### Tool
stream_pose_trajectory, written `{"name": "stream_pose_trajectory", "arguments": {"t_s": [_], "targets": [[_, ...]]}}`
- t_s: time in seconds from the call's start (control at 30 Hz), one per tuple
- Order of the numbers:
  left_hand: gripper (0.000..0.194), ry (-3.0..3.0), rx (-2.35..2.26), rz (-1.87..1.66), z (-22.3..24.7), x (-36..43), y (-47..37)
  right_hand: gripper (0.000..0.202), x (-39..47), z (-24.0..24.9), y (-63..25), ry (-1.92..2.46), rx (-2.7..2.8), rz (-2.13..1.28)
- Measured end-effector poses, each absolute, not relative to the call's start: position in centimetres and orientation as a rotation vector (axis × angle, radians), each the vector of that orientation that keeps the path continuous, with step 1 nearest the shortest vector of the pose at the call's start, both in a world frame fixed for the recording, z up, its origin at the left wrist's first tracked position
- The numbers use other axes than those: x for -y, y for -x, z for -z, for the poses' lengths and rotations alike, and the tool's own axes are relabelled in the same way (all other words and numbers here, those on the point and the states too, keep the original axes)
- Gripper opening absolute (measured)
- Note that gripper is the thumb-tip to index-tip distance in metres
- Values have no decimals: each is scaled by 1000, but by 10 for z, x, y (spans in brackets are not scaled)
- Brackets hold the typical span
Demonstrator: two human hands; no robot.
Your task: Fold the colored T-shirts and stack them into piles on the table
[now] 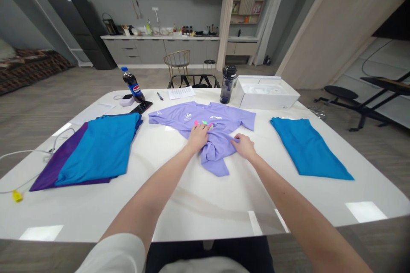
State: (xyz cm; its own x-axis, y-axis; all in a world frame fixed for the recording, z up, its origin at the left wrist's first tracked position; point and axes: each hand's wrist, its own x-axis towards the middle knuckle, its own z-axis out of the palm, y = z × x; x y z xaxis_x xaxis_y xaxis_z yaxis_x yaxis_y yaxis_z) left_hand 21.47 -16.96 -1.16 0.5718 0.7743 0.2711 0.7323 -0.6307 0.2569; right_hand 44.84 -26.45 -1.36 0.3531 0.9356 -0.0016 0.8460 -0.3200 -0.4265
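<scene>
A lavender T-shirt (pixel 226 115) with white and coloured prints lies on the white table in front of me, its sleeves spread and its lower part bunched and crumpled. My left hand (pixel 198 135) rests on the shirt's middle, fingers stretched over the coloured print and partly covering it. At the shirt's right lower edge, my right hand (pixel 245 146) is closed, pinching the fabric between thumb and fingers. To the left is a stack of folded blue and purple clothes (pixel 99 149). A folded blue garment (pixel 309 145) lies on the right.
Along the table's (pixel 192 222) far side are a cola bottle (pixel 133 85), a phone (pixel 141 107), a pen (pixel 159 96), a printed sheet (pixel 181 93), a dark water bottle (pixel 227 85) and a white box (pixel 267 94). A cable with a yellow tag (pixel 17 196) crosses the left edge.
</scene>
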Motion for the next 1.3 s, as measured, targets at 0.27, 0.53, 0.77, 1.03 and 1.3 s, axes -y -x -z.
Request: {"name": "stream_pose_trajectory", "arguments": {"t_s": [0.27,0.53,0.77,1.03,1.3], "targets": [[50,-2532,-768,-686,-47,240,-206,26,318,-54,-380,1309,1581,-707],[20,-2307,-823,-741,-55,306,-91,49,350,-15,-363,1525,1924,-585],[24,-2270,-936,-626,-27,339,-28,36,360,14,-351,2043,1938,-331],[29,-2438,-1086,-410,-45,359,3,25,417,-28,-382,1765,2247,-170],[15,-2579,-1041,-20,-35,397,3,23,498,-21,-403,1695,2214,-509]]}}
